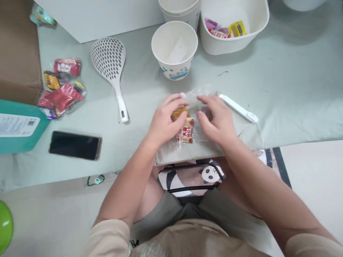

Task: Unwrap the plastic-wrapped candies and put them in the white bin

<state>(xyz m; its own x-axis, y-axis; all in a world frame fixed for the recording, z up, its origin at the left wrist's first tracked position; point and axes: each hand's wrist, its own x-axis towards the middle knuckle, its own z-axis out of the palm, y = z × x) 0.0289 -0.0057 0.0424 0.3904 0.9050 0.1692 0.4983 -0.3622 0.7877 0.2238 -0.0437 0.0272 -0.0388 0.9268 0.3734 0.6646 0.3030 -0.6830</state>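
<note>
Near the edge of the desk (pixel 284 107), a small wrapped snack (pixel 184 132) could slip off if the clear plastic (pixel 199 134) is tugged. The left hand's (pixel 168 117) grip pinches it; whether the right (pixel 217 119) grips the plastic, I can't tell. A white cutter (pixel 238 108) could nick that hand; beyond, a careless knock could tip a paper cup (pixel 175 71).
</note>
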